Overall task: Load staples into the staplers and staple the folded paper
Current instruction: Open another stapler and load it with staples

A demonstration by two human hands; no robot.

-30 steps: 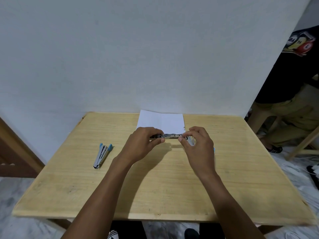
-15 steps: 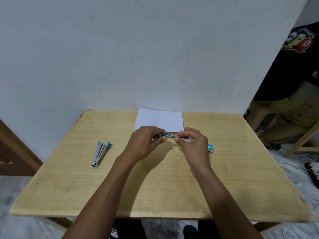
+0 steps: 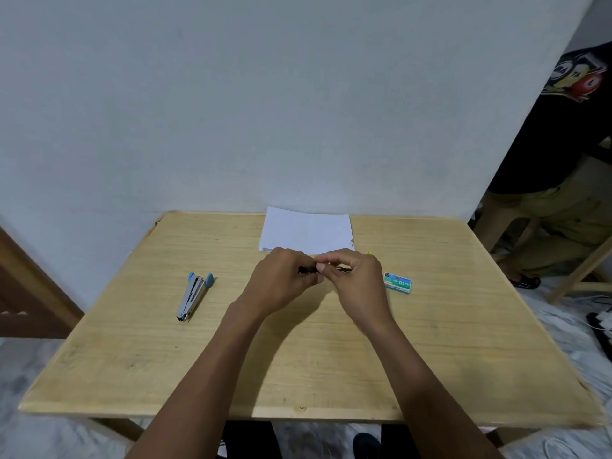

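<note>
Above tabletop (image 3: 132, 342) centre: your left hand (image 3: 281, 281) and right hand (image 3: 359, 281), each grip pinching stapler (image 3: 305, 270), steady it for loading; staple box (image 3: 397, 283) near right, within reach.

The table (image 3: 132, 359) is seen in pale yellow wood, streaked with darker grain. The folded paper (image 3: 306, 231) is shown plain white. The silver stapler (image 3: 193, 296) is tipped in blue. The second stapler (image 3: 306, 270) is seen as black, and the staple box (image 3: 397, 283) is printed teal and white.
</note>
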